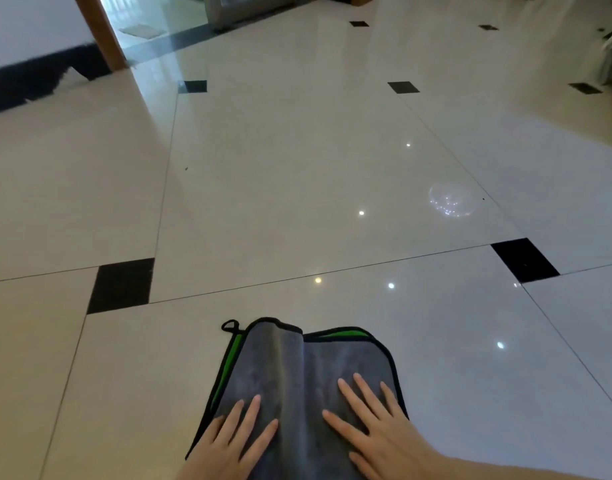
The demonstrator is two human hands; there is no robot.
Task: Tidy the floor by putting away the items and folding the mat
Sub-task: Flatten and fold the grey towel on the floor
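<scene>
A folded grey mat (297,382) with black edging and green underside lay on the glossy pale tile floor (297,185), at the bottom centre of the view. The left hand (231,441) pressed flat on the mat's near left part, fingers spread, gripping nothing. The right hand (373,420) lay flat on its near right part, also open. A small black loop (230,325) stuck out from the mat's far left corner.

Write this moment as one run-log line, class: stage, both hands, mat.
stage: flattening folded mat | left hand: open, flat on mat | right hand: open, flat on mat | mat: grey, folded, on floor
</scene>
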